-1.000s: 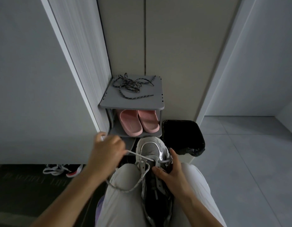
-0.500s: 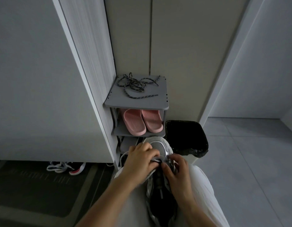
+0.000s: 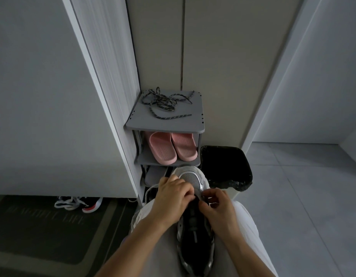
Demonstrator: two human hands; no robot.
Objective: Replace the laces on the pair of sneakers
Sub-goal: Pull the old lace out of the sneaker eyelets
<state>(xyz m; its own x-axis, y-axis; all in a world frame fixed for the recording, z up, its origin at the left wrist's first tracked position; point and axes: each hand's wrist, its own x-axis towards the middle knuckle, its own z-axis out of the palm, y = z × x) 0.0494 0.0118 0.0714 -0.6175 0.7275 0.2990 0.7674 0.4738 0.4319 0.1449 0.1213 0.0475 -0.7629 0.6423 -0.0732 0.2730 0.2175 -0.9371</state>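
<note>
- At the left of the lap [image 3: 167,256], the left hand [image 3: 173,196] has its fingers curled round the old white lace [image 3: 146,193]; it is better drawn straight out through each eyelet than yanked.
- In the centre, the silver-and-black mesh sneaker [image 3: 195,236] lies on the lap, toe pointing away.
- The right hand [image 3: 219,208] has its fingers pinching the eyelet edge, steadying the sneaker.
- Around them: a black-and-red shoe [image 3: 91,204] at far left, dark speckled rope laces [image 3: 165,102] on the grey shoe rack [image 3: 165,124], and a black-lined bin [image 3: 227,166]; none seems to block the reach.

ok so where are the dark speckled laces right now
In the head view the dark speckled laces lie in a loose tangle on the grey shoe rack's top shelf, centre frame, one shelf above the pink slippers.
</note>
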